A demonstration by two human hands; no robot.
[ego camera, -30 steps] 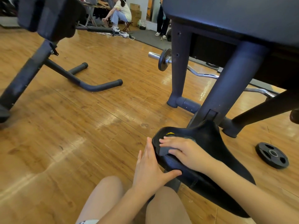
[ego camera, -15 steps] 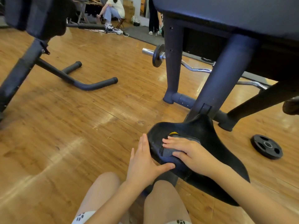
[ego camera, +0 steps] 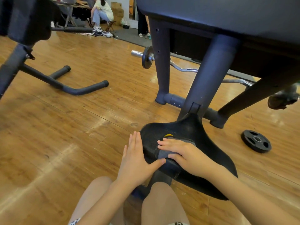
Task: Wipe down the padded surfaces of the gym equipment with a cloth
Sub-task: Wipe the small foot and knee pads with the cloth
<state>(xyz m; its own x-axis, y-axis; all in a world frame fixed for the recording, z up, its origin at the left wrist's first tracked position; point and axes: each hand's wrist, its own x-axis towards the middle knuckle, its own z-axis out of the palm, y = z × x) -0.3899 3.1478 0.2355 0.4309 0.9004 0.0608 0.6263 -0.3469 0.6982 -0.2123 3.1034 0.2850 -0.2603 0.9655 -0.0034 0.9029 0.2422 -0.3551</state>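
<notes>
Your two hands work one black padded seat: your right hand presses one grey cloth flat on it with straight fingers, and your left hand braces its edge, fingers straight. One black weight plate lies on the wooden floor.

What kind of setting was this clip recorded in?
Most likely a gym. A curl bar with a plate lies on the wooden floor, a loose weight plate sits nearby, and the right hand presses a cloth on a padded seat.
</notes>
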